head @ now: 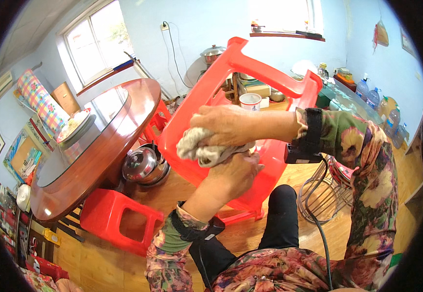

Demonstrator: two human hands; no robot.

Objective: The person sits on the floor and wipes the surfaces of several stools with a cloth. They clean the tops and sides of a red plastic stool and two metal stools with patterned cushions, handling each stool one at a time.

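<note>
A crumpled pale grey cloth (211, 149) is bunched between my two hands, in front of a red plastic stool (186, 127). My right hand (220, 124) grips the cloth from above, its fingers curled over the top. Below it, my left hand (233, 175) is closed against the cloth's lower edge, with most of its fingertips hidden. The stool is tipped over in front of my knees, its legs and cross-bar pointing away toward the far wall. Both hands cover part of the stool.
To the left stands a round wooden table (138, 109) with a glass top. Another red stool (102, 215) and a lidded metal pot (140, 164) are on the floor beside it. At right are a wire rack (321, 197), a hanging cable (319, 222) and several plastic bottles (374, 96).
</note>
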